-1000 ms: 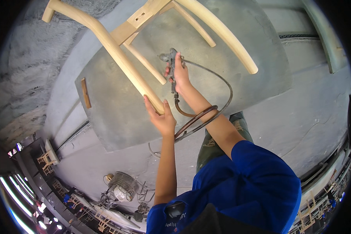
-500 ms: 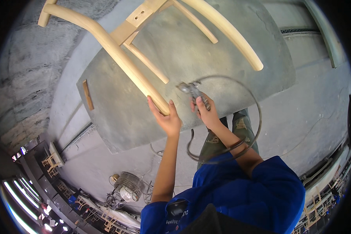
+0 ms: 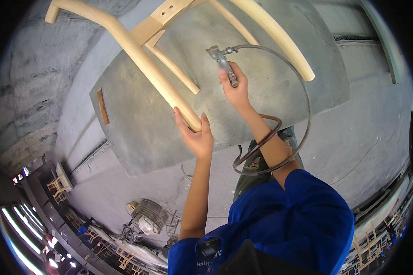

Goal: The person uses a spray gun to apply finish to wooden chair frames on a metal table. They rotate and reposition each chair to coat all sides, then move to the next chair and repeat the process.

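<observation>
A pale wooden chair frame lies over a grey flat work surface, its long curved legs pointing toward me. My left hand grips the near end of its left leg, thumb on one side and fingers on the other. Between the legs, clear of the wood, my right hand is wrapped round the handle of a metal spray gun. The gun's head faces the frame's left side. A dark hose runs from the gun and loops round my right forearm.
A small brown wood strip lies at the surface's left edge. On the floor below left stands a round wire-caged machine, perhaps a fan. A stained wall rises on the left; several wooden chair frames stand farther off.
My right hand has carried the spray gun away from me, up between the legs, and the hose has followed. My left hand keeps its hold; the chair frame has barely shifted.
</observation>
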Available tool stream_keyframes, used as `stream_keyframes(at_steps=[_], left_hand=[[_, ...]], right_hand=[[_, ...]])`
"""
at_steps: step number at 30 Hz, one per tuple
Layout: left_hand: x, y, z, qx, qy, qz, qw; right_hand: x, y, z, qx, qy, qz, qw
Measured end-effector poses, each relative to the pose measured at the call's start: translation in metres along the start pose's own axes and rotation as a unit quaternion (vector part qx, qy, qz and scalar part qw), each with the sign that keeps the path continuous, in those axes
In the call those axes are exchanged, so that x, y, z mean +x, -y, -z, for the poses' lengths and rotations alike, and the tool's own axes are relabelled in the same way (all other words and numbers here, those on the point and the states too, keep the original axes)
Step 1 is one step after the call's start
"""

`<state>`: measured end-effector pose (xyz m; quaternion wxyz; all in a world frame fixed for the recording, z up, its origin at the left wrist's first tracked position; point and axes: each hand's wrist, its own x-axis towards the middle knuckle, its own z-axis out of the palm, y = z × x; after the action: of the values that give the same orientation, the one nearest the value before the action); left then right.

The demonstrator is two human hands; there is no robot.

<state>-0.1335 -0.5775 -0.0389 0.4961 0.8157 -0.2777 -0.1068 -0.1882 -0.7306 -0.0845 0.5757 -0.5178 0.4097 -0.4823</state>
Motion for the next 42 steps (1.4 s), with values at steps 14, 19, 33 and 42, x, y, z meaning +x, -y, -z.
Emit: stream_keyframes(at_steps=[14, 19, 33, 42], left_hand=[[-0.007, -0.043, 0.010, -0.017, -0.024, -0.006, 1.000], [-0.005, -0.051, 0.018, 0.007, -0.037, -0.025, 0.999], [-0.010, -0.054, 0.022, 0.015, -0.035, 0.021, 0.999], [-0.027, -0.039, 0.028, 0.048, -0.055, 0.020, 0.997]], right_hand=[[-0.044, 0.051, 0.014, -0.039, 0.194, -0.081, 0.977], [-0.048, 0.104, 0.030, -0.100, 0.138, 0.019, 0.985], [-0.059, 0.225, 0.090, 0.063, 0.176, -0.067, 0.980], [-0.004, 0.252, 0.068, -0.036, 0.070, -0.060, 0.995]])
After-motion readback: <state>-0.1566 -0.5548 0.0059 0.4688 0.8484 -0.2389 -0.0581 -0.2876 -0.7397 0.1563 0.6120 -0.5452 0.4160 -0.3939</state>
